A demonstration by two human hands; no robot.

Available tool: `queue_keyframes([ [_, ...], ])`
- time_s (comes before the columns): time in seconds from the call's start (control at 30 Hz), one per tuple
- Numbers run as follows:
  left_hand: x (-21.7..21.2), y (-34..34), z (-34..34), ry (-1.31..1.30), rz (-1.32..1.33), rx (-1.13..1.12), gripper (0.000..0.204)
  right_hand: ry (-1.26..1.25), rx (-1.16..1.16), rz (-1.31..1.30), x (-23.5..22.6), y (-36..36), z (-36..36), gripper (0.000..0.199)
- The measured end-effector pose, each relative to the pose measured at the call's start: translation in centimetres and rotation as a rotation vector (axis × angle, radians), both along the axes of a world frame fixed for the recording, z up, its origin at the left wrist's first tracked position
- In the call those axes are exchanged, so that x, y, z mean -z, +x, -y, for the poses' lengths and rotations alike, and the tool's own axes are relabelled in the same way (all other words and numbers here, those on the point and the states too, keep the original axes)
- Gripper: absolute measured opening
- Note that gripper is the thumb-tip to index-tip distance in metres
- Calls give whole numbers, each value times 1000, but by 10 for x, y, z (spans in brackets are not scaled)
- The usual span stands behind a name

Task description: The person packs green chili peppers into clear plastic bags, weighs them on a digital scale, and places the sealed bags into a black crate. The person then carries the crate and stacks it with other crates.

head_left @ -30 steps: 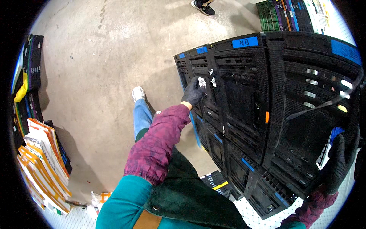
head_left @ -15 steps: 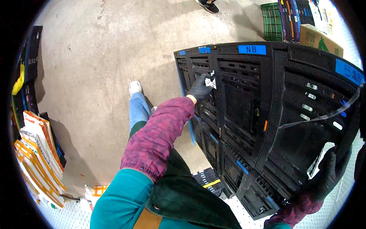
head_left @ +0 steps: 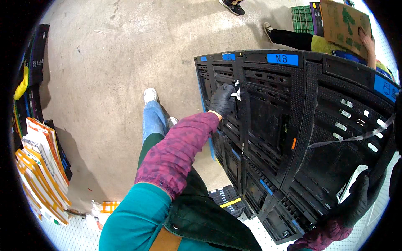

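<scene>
Black plastic crates (head_left: 268,121) stand in a tall stack to my right, with blue labels (head_left: 282,59) along the top edge. My left hand (head_left: 223,100), in a black glove, reaches across to the crates' upright seam, its fingers pinched on a crumpled white label (head_left: 238,93) stuck there. Part of that label is hidden behind the fingers. My right hand (head_left: 356,198), also gloved in black, closes around the right edge of the near crate (head_left: 318,159), beside its handle opening. A loose clear strip (head_left: 347,141) hangs across this crate's side.
At the upper right a person's hand (head_left: 367,42) holds a cardboard box (head_left: 343,25), near a green crate (head_left: 302,20). Another person's shoe (head_left: 233,7) is on the concrete floor (head_left: 104,83). White and orange packages (head_left: 42,175) and dark crates (head_left: 37,54) line the left.
My left hand has turned slightly, its fingers still at the white label. A person has come into the upper right, and the cardboard box there is now raised and tilted.
</scene>
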State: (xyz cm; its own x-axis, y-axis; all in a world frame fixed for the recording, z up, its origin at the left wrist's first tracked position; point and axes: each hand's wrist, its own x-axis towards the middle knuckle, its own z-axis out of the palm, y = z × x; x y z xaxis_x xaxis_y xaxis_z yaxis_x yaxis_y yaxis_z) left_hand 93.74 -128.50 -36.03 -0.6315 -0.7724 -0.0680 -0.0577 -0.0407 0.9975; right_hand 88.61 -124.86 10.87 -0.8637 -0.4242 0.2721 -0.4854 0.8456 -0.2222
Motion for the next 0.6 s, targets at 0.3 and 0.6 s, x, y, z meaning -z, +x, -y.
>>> queue_keyframes([
  [0.3, -13, 14, -1, 454, -19, 203, 28, -58, -46, 73, -9, 0, -9, 52],
  [0.6, -27, 11, -2, 936, -163, 26, 26, -144, 47, 111, -14, 4, -12, 53],
])
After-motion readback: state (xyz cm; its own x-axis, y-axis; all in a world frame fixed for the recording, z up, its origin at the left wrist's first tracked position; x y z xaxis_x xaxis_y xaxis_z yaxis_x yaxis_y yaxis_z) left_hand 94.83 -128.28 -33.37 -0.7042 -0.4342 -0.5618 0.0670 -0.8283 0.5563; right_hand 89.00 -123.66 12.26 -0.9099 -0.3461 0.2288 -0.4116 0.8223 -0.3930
